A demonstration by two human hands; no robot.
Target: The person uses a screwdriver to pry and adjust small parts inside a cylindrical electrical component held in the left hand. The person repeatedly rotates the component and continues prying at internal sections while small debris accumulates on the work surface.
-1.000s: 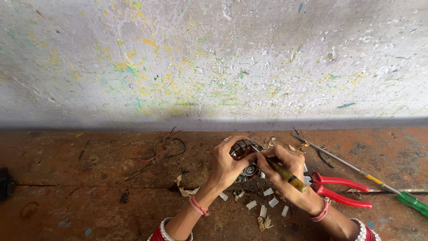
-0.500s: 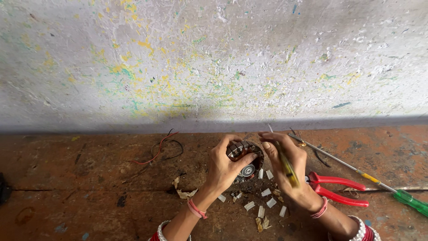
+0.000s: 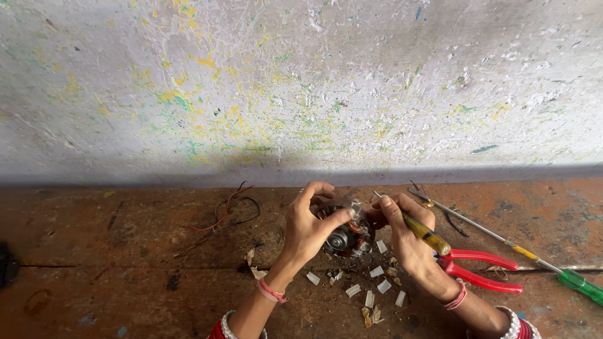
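Motor armature [image 3: 347, 235], half hidden by the left hand [image 3: 308, 232], sits above the floor near the wall; fingers curl around it. Right hand [image 3: 408, 242] pinches a yellow-handled tool [image 3: 422, 231], tip hidden. Red pliers [image 3: 480, 269] lie beside.

**Worn rust-brown surface, littered with tools and scraps**

The stained, rust-brown surface [image 3: 113, 276] meets a paint-flecked wall. On it lie red-handled pliers [image 3: 483, 269], a long green-handled screwdriver [image 3: 534, 257], thin red and black wire loops [image 3: 229, 210], small white rectangular plastic pieces [image 3: 375, 272] (scattered near the middle) and tan paper scraps [image 3: 256, 271].
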